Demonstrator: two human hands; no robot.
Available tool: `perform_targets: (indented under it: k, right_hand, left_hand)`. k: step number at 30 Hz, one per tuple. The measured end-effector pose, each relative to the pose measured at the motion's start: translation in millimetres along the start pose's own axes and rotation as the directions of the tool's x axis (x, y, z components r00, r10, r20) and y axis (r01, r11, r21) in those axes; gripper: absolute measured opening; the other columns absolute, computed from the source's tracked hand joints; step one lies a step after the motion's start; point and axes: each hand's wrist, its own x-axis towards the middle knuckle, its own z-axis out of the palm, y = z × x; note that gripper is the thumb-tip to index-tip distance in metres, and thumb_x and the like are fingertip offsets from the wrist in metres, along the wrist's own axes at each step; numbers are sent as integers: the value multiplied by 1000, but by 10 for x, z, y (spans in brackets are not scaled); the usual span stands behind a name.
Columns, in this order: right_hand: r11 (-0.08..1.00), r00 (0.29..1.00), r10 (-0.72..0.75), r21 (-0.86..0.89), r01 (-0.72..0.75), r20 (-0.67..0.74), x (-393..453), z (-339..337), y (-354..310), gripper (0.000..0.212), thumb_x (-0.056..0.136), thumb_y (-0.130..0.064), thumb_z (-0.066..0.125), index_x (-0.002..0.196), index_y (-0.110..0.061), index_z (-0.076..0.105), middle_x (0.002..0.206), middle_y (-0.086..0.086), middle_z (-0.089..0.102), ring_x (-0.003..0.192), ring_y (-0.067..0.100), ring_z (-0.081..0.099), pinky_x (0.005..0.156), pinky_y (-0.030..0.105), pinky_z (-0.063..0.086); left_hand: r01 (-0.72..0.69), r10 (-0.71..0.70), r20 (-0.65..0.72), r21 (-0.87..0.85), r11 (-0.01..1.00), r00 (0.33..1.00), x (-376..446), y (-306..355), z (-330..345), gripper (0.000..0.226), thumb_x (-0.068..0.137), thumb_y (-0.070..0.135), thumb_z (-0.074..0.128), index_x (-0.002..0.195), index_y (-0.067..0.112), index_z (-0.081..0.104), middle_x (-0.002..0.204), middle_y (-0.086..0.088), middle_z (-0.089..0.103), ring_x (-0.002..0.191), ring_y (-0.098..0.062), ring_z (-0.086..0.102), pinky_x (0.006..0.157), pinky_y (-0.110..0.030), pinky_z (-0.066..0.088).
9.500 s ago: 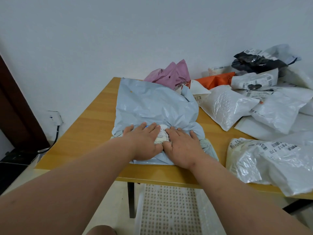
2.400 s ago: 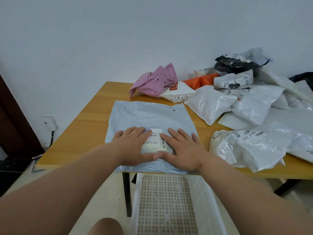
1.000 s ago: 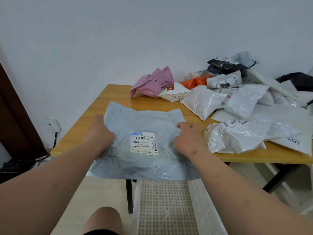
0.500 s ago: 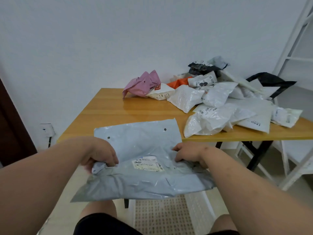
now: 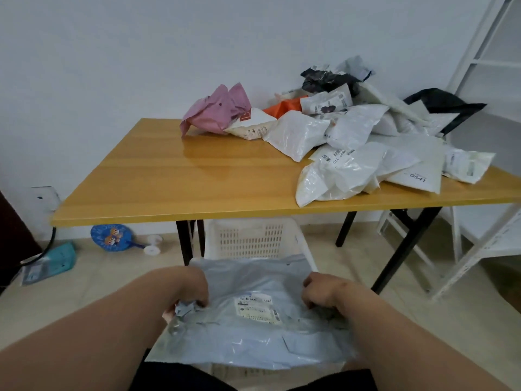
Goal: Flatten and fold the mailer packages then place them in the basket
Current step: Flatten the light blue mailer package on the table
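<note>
1. We hold a pale blue mailer low in the frame, our left hand and right hand each pinching a side edge.
2. It hangs over the white basket under the tabletop; we judge lowering it in comes next.
3. More mailers pile at upper right; white wall behind.

Both hands hold a flattened grey mailer at six o'clock, above the white basket: the left hand grips its left edge, the right hand its right. On the wooden table, a pile of mailers lies toward two o'clock.
</note>
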Motion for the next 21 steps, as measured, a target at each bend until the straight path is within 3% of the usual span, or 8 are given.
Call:
perform_targets:
  k: [3,6,8,11,17,21]
  right_hand:
    - [998,1000,14,69,-13,-8,329,98,75,50,93,-15,48,141,-10,34,127,14,52,103,25,51,77,27,43]
    - [990,999,51,133,-51,0,710,211,158,52,95,-11,44,144,-10,24,121,14,50,98,23,48,74,26,41]
    - [986,994,105,131,-103,-7,949,273,191,53,94,-11,46,141,-10,22,127,15,48,105,25,52,82,30,44]
    - [976,981,185,129,-176,-62,1277,303,225,50,91,-16,55,135,-12,32,135,17,41,122,33,48,92,35,42]
    - [977,980,178,131,-166,-89,1891,344,321,42,91,-9,49,132,-15,43,126,16,36,107,36,54,92,37,48]
    - [980,983,177,103,-171,-54,2171,450,350,44,91,-11,50,134,-18,45,129,14,34,113,35,52,93,36,48]
  left_hand:
    - [-37,39,-54,38,999,998,348,88,135,50,92,13,58,141,10,49,139,-9,54,125,-24,56,99,-32,50]
    - [-44,43,-90,-9,999,995,675,135,299,58,96,8,50,150,8,29,145,-14,46,129,-27,50,103,-32,45]
    - [-36,27,-115,-80,996,993,913,138,402,62,95,6,50,150,9,22,141,-16,48,125,-29,53,100,-33,46]
    - [-16,3,-137,-100,995,991,1271,162,488,55,93,8,52,144,4,30,133,-17,54,118,-31,57,97,-35,48]
    - [-15,12,-62,-41,999,998,1865,303,613,35,99,17,47,132,7,49,135,-17,50,119,-30,55,97,-33,46]
    - [-13,13,5,4,1000,1000,2087,370,748,38,100,20,45,137,10,48,142,-15,45,124,-29,51,100,-32,44]
